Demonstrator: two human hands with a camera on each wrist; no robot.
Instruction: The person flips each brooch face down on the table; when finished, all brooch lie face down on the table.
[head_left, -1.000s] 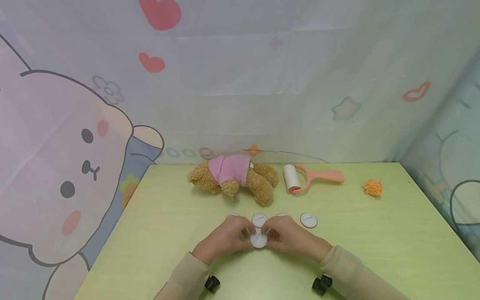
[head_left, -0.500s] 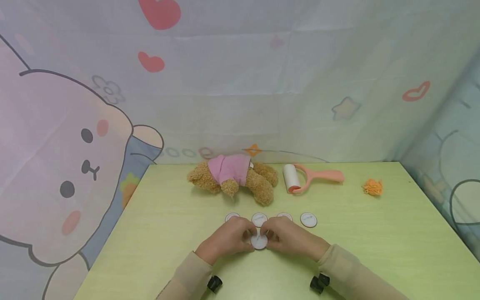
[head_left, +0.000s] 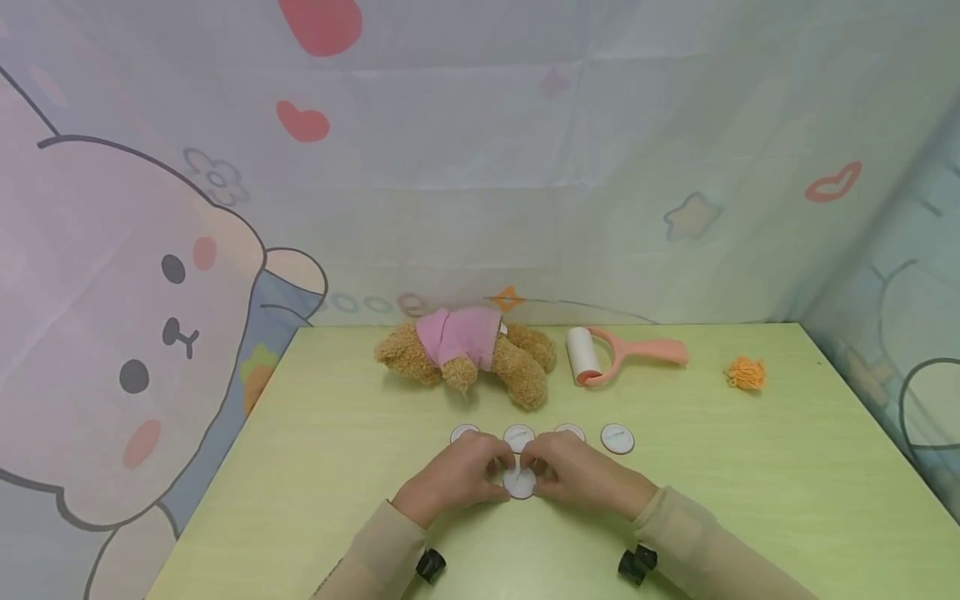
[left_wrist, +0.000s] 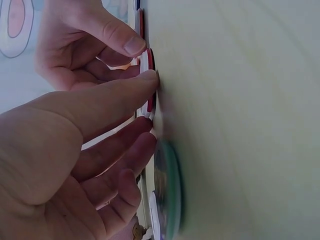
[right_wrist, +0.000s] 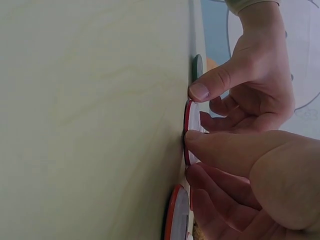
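Note:
Between my hands lies a round pin-back badge (head_left: 520, 484) with its white back up and its pin showing. My left hand (head_left: 456, 479) pinches its left side with thumb and fingers. The right hand (head_left: 591, 477) pinches the opposite side. Both wrist views show the badge's red rim (right_wrist: 187, 117) close to the tabletop, with thumbs at its edge. A green-rimmed badge (left_wrist: 172, 195) lies beside the left fingers in the left wrist view. An orange-rimmed badge (right_wrist: 175, 215) is near the right fingers in the right wrist view.
Behind my hands, several badges lie in a row, the rightmost badge (head_left: 617, 439) fully visible. Farther back are a teddy bear (head_left: 461, 346) in a pink top, a lint roller (head_left: 626, 357) and an orange yarn bundle (head_left: 746, 375). A printed cloth (head_left: 480, 167) hangs behind the table.
The pinched badge has shifted slightly toward me and to the right, with both hands keeping hold. More of the badges behind the hands shows now.

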